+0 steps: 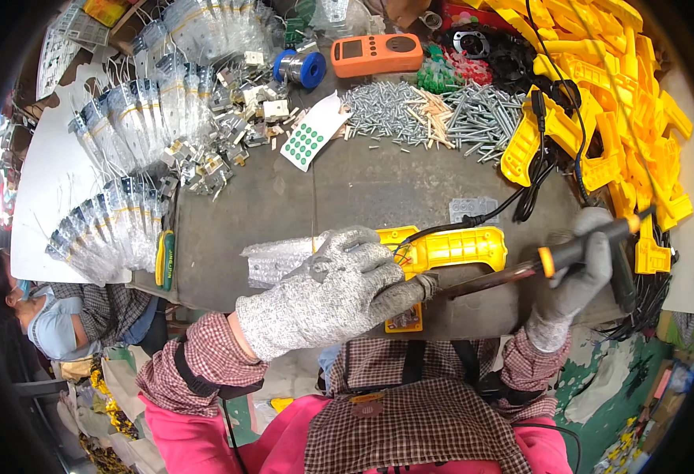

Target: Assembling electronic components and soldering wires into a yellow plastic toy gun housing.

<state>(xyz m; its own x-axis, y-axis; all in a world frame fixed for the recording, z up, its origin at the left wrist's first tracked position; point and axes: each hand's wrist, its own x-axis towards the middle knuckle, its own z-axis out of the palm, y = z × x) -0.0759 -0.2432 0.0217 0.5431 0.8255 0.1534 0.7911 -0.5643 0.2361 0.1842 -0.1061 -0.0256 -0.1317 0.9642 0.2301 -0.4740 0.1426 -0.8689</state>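
My left hand (323, 288), in a speckled grey glove, reaches across a yellow plastic half-shell (461, 250). Its thumb and fingers are pressed together beside the iron's tip; what they pinch is hidden. A thin wire (313, 197) runs down the table to this hand. My right hand (576, 272), gloved and slightly blurred, grips a soldering iron (505, 278) by its black handle, the dark barrel pointing left. Coloured leads and a black power cord (457, 225) enter the shell. Below my left fingers shows a small yellow piece (404, 319). A bubble-wrap bag (272, 265) lies partly under my left hand.
Bubble-wrapped parts (110, 229) fan out at left beside a green-yellow tool (165, 259). Farther back are a blue solder spool (299, 69), an orange meter (377, 55), a sticker sheet (315, 133) and screws (390, 110). Yellow shells (599, 95) heap at right. Another person (62, 316) is at left.
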